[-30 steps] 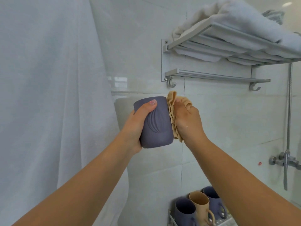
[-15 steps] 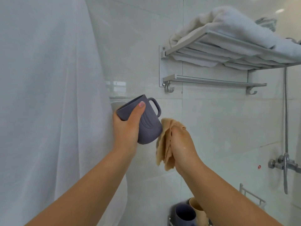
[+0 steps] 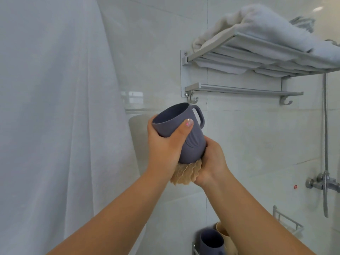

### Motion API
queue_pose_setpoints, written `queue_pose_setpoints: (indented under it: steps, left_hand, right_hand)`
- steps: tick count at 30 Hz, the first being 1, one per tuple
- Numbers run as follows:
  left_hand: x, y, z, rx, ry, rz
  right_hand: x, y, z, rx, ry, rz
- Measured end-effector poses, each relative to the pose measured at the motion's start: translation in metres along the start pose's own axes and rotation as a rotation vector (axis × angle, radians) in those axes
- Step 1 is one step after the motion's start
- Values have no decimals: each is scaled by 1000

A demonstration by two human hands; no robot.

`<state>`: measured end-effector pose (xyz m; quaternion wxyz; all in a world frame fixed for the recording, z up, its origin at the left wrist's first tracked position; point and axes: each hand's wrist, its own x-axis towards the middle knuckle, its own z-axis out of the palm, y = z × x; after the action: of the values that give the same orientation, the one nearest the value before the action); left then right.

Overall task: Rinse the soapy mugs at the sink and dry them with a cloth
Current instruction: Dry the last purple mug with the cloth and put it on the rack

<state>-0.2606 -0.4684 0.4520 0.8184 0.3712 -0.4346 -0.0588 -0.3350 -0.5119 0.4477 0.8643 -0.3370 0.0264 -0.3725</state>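
Observation:
A purple-grey mug [image 3: 191, 142] is held up in front of the tiled wall, its mouth tilted toward me and its handle on the far right side. My left hand [image 3: 165, 148] grips the mug's body, thumb across the front. My right hand [image 3: 213, 161] holds a tan cloth [image 3: 185, 173] cupped against the mug's base and lower right side. Down at the bottom edge stand another purple mug [image 3: 211, 242] and a beige mug [image 3: 225, 234], partly hidden by my right forearm.
A white curtain [image 3: 55, 116] fills the left side. A metal towel rack [image 3: 257, 57] with folded white towels [image 3: 266, 24] is on the wall above right. A shower tap and hose [image 3: 325, 181] are at the far right. A wire rack [image 3: 287, 221] is at lower right.
The mug has turned its mouth toward me and sits upright. My right hand with the cloth has moved from beside the mug to under its base.

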Motion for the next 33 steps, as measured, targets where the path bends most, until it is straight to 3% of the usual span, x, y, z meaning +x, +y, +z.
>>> queue_pose_setpoints:
  steps: [6, 15, 20, 23, 25, 26, 28, 33]
  left_hand:
    - [1, 1, -4, 257, -48, 229]
    - [9, -7, -22, 449, -140, 233]
    - [11, -7, -42, 563, -294, 139]
    - [10, -5, -43, 678, -428, 108]
    - [11, -4, -41, 709, -466, 108]
    - [11, -3, -40, 720, -479, 115]
    - [12, 0, -41, 749, -511, 153]
    - [14, -4, -43, 926, -564, 308]
  right_hand:
    - [1, -3, -4, -89, 93, 10]
    - [-11, -16, -11, -367, 310, -79]
    - [-19, -43, -9, -430, 316, -403]
    - [-32, -40, 9, -848, 184, -762]
    - [-27, -24, 6, -1241, 49, -881]
    - [-22, -16, -1, -1440, 21, -848]
    - [-20, -7, -11, -1571, 9, -678]
    - [-27, -14, -4, -1449, -61, -348]
